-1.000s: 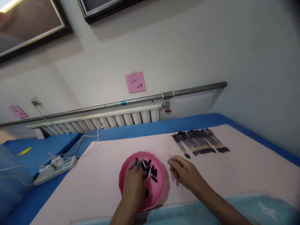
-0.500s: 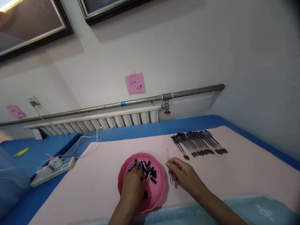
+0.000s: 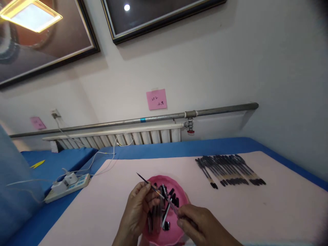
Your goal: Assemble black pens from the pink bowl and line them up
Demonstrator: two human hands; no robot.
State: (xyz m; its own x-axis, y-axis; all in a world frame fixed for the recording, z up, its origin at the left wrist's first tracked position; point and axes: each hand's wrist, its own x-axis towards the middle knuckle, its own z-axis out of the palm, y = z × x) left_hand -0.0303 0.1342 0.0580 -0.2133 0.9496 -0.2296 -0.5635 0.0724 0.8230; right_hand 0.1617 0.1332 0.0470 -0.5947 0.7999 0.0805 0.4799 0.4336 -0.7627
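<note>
Over the pink bowl (image 3: pixel 186 223), my left hand (image 3: pixel 134 208) pinches a thin pen refill (image 3: pixel 143 178) between thumb and fingers. Its dark, narrow end points up and to the left. My right hand (image 3: pixel 198 220) is closed on a clear pen barrel (image 3: pixel 173 207), slanted toward the refill. The two meet or overlap above the bowl; how far one is inside the other I cannot tell. Black pen caps (image 3: pixel 174 198) and other clear and dark pen parts lie in the bowl, partly hidden by my left hand.
Several black pens (image 3: pixel 228 171) lie side by side on the pink table cover (image 3: pixel 102 205) at right. A power strip (image 3: pixel 68 188) with white plugs and cables sits at left. Behind the blue table edge are a radiator (image 3: pixel 153 136) and a pipe (image 3: pixel 222 110).
My left hand has come up out of the bowl with a refill. My right hand has brought the clear barrel left to it. The view has tilted upward.
</note>
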